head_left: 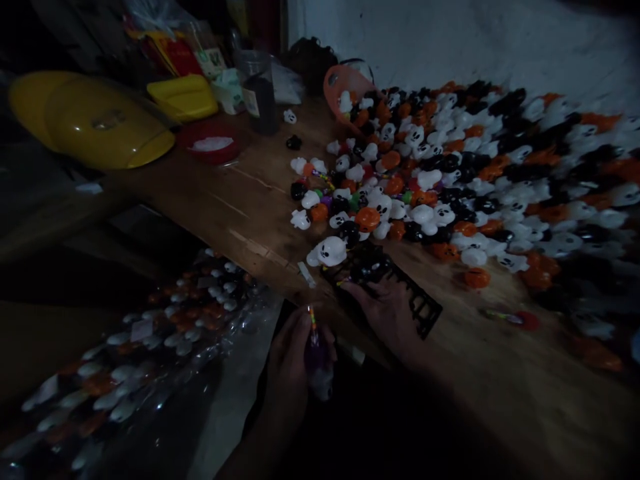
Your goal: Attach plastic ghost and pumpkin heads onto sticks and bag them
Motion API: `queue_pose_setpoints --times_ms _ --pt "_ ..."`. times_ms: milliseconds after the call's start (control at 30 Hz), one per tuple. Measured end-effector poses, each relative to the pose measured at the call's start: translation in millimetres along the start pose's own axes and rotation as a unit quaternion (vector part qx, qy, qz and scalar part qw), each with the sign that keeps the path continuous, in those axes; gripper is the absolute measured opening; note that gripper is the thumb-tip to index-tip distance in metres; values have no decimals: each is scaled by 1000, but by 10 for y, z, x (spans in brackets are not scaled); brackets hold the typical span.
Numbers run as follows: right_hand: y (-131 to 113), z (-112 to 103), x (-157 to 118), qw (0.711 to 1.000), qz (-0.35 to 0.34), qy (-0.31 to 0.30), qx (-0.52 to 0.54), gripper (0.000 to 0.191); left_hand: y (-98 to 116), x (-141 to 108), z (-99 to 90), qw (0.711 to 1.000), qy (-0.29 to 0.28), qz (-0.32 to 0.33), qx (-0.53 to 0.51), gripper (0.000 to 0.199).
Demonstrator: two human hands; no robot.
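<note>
My left hand (pixel 290 353) is closed around a small toy (pixel 318 360) near the table's front edge. That toy has a brightly patterned stick pointing up, a purple middle and a whitish figure at its lower end. My right hand (pixel 387 310) reaches over a black slotted rack (pixel 425 313) lying on the table. Its fingers curl round a shiny black toy figure (pixel 370 267), and a small yellowish tip shows by the thumb. Just beyond, a white ghost-like figure (pixel 330 251) lies beside the rack. Dim light hides the finer details of both grips.
A big pile of white, orange and black figures (pixel 430 167) spills from an orange basket (pixel 333 90). Rightward lies a patterned stick with a red end (pixel 525 321). Yellow scoop (pixel 100 123), red bowl (pixel 207 153) and dark jar (pixel 261 100) stand left. Below, a plastic bag (pixel 165 333) holds more figures.
</note>
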State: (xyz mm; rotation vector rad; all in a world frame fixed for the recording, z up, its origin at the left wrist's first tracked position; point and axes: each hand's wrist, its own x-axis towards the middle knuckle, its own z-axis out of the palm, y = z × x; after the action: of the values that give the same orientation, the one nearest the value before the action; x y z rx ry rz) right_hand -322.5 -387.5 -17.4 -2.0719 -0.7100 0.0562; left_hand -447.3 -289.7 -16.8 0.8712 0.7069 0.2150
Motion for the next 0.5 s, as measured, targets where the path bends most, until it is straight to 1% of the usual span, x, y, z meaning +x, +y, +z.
queue_pose_setpoints --times_ms 67,167,300,400,500 --pt "2 18 14 999 -17 -3 -51 20 -14 65 -21 999 -17 -31 -37 32" --pt "25 43 25 993 -38 -5 -110 23 -6 115 -76 989 -48 -86 -107 35" --pt "59 69 11 974 -92 0 -205 27 41 117 -134 974 -64 -131 -173 29" --pt "81 91 14 967 -109 -5 -231 30 56 118 -141 966 -88 -148 -193 28" --pt "113 119 46 968 -121 1 -217 30 46 101 -128 965 -111 -150 -183 30"
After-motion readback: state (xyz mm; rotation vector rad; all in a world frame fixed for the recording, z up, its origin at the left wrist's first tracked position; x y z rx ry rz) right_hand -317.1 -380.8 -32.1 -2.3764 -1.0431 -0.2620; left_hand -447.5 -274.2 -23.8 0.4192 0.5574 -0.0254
